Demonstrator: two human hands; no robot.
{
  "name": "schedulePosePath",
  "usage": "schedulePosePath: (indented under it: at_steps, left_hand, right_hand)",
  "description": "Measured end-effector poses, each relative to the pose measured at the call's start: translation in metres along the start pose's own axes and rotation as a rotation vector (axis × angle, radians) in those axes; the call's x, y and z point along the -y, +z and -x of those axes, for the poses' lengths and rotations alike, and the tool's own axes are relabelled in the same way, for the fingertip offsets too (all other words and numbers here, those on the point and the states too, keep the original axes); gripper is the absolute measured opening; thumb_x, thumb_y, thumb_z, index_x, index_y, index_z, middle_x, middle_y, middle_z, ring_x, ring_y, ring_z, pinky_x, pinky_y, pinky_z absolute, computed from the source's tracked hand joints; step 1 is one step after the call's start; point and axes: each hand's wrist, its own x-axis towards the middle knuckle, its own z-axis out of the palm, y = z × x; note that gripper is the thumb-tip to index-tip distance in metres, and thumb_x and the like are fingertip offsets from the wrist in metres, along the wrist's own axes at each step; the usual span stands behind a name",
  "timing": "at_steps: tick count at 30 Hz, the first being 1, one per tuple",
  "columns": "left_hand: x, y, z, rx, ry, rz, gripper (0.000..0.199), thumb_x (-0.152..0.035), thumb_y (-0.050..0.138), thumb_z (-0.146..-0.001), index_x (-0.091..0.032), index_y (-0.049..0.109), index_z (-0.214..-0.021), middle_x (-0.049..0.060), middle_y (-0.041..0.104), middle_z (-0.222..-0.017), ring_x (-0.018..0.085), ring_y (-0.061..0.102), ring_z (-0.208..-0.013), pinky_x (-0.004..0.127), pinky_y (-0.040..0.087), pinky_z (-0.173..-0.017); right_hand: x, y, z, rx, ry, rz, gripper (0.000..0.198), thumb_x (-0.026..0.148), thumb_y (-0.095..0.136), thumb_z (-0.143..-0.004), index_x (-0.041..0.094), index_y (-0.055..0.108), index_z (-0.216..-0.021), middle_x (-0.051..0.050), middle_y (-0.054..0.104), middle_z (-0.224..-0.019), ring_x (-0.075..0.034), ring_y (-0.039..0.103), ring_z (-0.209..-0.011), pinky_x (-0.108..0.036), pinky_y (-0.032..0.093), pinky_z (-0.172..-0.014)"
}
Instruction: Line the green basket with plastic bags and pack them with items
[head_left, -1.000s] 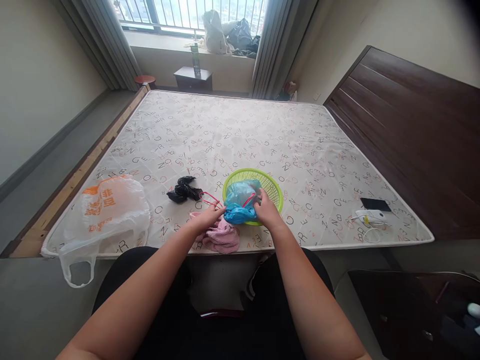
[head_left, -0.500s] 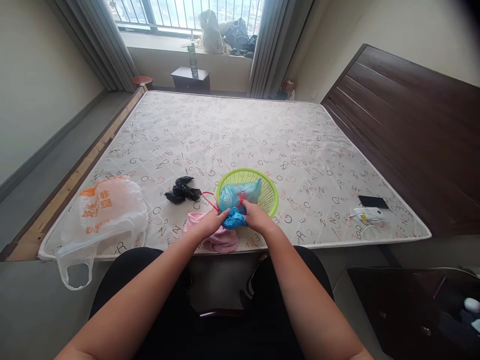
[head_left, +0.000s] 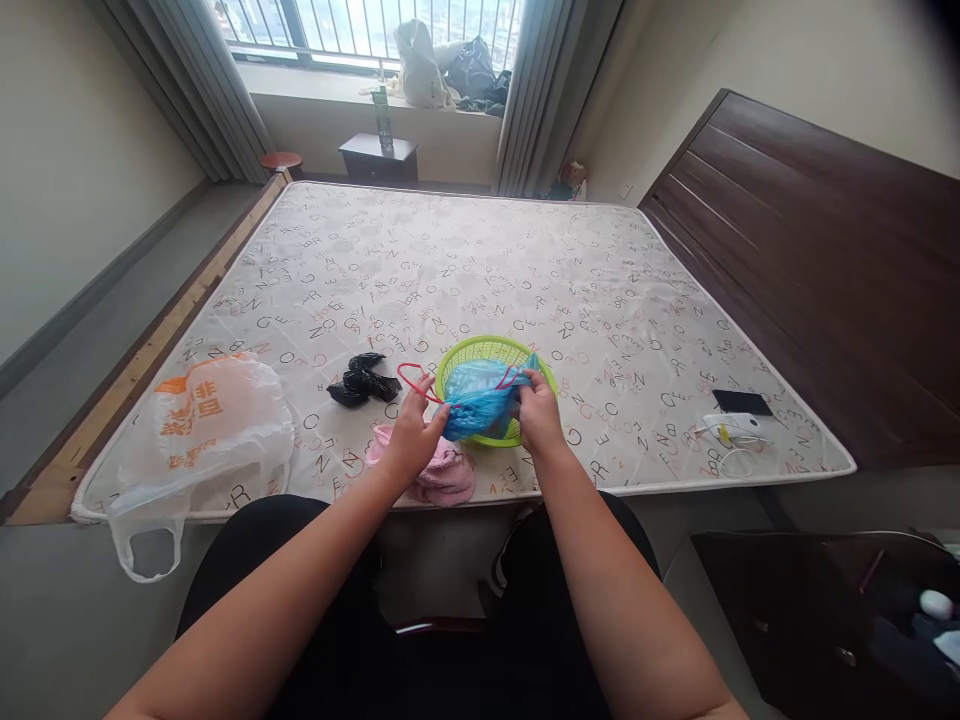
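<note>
A blue plastic bag (head_left: 480,405) with red drawstrings is stretched between my two hands, over the near part of a green mesh basket (head_left: 457,352). My left hand (head_left: 415,428) grips the bag's left side, and a red string loop stands up beside its fingers. On the opposite side my right hand (head_left: 538,412) pinches the bag's edge. What the bag contains, if anything, cannot be made out. Below my left hand lies a pink cloth (head_left: 448,478), partly covered by it. Farther left is a knotted black plastic bag (head_left: 364,381).
All this rests on a bare mattress (head_left: 450,260) printed with letters. A white plastic bag (head_left: 225,415) with orange print hangs partly over its near left edge. To the right lie a dark flat object (head_left: 741,402) and a white device with a cable (head_left: 739,430).
My hands have moved apart, and the blue bag, bunched between them before, is now spread wider over the basket. My right hand has shifted right and slightly up.
</note>
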Motion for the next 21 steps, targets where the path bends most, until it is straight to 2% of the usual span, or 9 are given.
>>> schedulePosePath:
  at_steps: [2,4,7,9,11,13,15,18,21]
  left_hand:
    - [-0.013,-0.004,0.002,0.034,-0.001,0.104,0.045,-0.041,0.064,-0.095,-0.021,0.063,-0.136,0.014,0.059,-0.148,0.031,0.053,-0.141,0.048,0.043,-0.118]
    - [-0.022,-0.006,0.003,0.068,-0.087,0.251,0.041,-0.046,0.065,-0.095,-0.02,0.069,-0.126,0.013,0.066,-0.136,0.031,0.063,-0.127,0.047,0.051,-0.109]
    - [-0.029,-0.006,0.002,0.109,-0.311,0.577,0.053,-0.06,0.064,-0.093,-0.021,0.065,-0.129,0.014,0.065,-0.137,0.03,0.068,-0.115,0.044,0.061,-0.09]
    - [-0.032,-0.008,0.0,0.145,-0.439,0.809,0.068,-0.069,0.064,-0.089,-0.025,0.055,-0.14,0.016,0.06,-0.143,0.03,0.069,-0.113,0.042,0.063,-0.08]
    - [-0.036,-0.012,0.0,0.204,-0.505,0.983,0.079,-0.074,0.064,-0.086,-0.029,0.046,-0.149,0.015,0.059,-0.143,0.03,0.07,-0.111,0.042,0.063,-0.078]
    - [-0.042,-0.016,0.003,0.242,-0.505,1.063,0.082,-0.07,0.069,-0.086,-0.033,0.04,-0.153,0.011,0.063,-0.136,0.027,0.071,-0.108,0.042,0.063,-0.082]
    - [-0.047,-0.019,0.007,0.261,-0.454,1.06,0.083,-0.055,0.08,-0.083,-0.034,0.041,-0.154,0.007,0.067,-0.127,0.024,0.071,-0.106,0.039,0.061,-0.088]
    - [-0.05,-0.022,0.011,0.321,-0.422,1.002,0.079,-0.035,0.088,-0.076,-0.027,0.052,-0.147,0.006,0.071,-0.122,0.023,0.07,-0.109,0.033,0.057,-0.095]
    - [-0.049,-0.025,0.012,0.319,-0.489,1.009,0.065,-0.037,0.083,-0.082,-0.024,0.057,-0.14,0.007,0.071,-0.126,0.024,0.069,-0.114,0.032,0.057,-0.096]
  right_hand:
    - [0.01,0.0,0.002,0.007,0.02,-0.315,0.026,0.033,0.066,-0.082,0.025,0.06,-0.106,0.004,0.069,-0.088,-0.015,0.065,-0.083,-0.03,0.054,-0.084]
    - [0.024,0.002,0.008,0.043,-0.019,-0.54,0.026,0.03,0.071,-0.079,0.027,0.06,-0.102,0.005,0.069,-0.09,-0.014,0.066,-0.086,-0.029,0.054,-0.088]
    - [0.046,0.006,0.025,0.154,-0.036,-0.659,0.025,0.028,0.075,-0.077,0.027,0.063,-0.1,0.005,0.071,-0.097,-0.014,0.067,-0.092,-0.03,0.054,-0.091]
    - [0.055,0.01,0.038,0.252,0.005,-0.658,0.024,0.028,0.074,-0.076,0.026,0.065,-0.099,0.003,0.072,-0.097,-0.015,0.067,-0.092,-0.03,0.055,-0.089]
    - [0.056,0.016,0.051,0.348,0.058,-0.614,0.02,0.029,0.073,-0.075,0.024,0.067,-0.094,0.003,0.07,-0.089,-0.015,0.065,-0.084,-0.029,0.055,-0.082]
    - [0.052,0.023,0.061,0.454,0.131,-0.53,0.015,0.028,0.074,-0.073,0.022,0.067,-0.086,0.004,0.067,-0.078,-0.014,0.061,-0.073,-0.026,0.054,-0.074]
    - [0.046,0.031,0.07,0.557,0.216,-0.441,0.013,0.026,0.075,-0.071,0.021,0.067,-0.08,0.005,0.064,-0.072,-0.012,0.059,-0.069,-0.025,0.052,-0.071]
    - [0.042,0.04,0.076,0.632,0.276,-0.393,0.022,0.028,0.078,-0.071,0.021,0.07,-0.09,0.002,0.07,-0.085,-0.016,0.064,-0.082,-0.03,0.054,-0.085]
    - [0.045,0.042,0.078,0.726,0.254,-0.331,0.039,0.035,0.08,-0.074,0.023,0.071,-0.109,-0.003,0.073,-0.106,-0.021,0.066,-0.102,-0.038,0.053,-0.099]
